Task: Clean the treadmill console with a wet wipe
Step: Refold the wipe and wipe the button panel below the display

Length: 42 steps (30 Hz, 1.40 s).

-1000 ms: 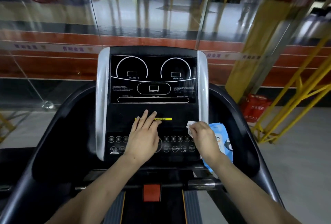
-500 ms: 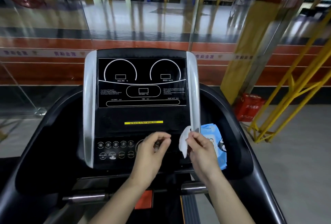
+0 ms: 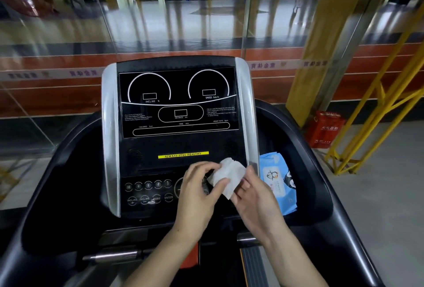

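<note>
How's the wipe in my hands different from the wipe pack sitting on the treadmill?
The wet wipe is plain white; the wipe pack is blue with a printed cartoon label. The wipe is a thin, partly unfolded sheet held up by the left hand and right hand; the pack is a thick bundle lying untouched in the console's right side tray. The pack is larger.

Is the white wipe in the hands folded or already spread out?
Partly spread. The wipe shows creases and a doubled-over top corner, while the left hand and right hand pinch its opposite edges.
</note>
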{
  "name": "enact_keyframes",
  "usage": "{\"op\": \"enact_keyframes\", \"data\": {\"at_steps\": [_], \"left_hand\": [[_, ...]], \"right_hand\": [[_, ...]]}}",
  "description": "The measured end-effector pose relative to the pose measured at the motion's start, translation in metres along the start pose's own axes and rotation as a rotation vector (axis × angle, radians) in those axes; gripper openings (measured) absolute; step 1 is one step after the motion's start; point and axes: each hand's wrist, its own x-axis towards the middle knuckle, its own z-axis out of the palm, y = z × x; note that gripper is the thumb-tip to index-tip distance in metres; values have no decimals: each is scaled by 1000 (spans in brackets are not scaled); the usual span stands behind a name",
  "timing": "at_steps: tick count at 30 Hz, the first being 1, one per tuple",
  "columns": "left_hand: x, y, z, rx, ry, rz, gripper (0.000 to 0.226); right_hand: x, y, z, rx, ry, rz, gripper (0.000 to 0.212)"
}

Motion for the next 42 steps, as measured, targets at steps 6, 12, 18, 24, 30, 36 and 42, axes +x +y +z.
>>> {"op": "enact_keyframes", "data": {"at_steps": [6,12,18,24,30,36,42], "left_hand": [[14,0,-4,-459,-125,-458,22],[17,-2,-8,-647,-273,-621,28],[21,-1,-12,-574,-286,-580,27],[8,-6,1,-294,-233,-143,36],[1,-11,6,-116,-269,112,44],[-2,-7,8,-180,-214,77,10],[-2,-5,7,-331,-89,-82,10]], "right_hand": [[9,-1,-6,-173,65,-125,20],[16,-10,-14,-331,101,-159,17],[22,-16,-19,-457,138,-238,16],[20,-12,-14,-561,144,-232,50],[16,-9,-10,-559,212,-208,44],[9,-12,-14,-636,130,-214,28],[7,-15,-21,-717,142,-206,15]]}}
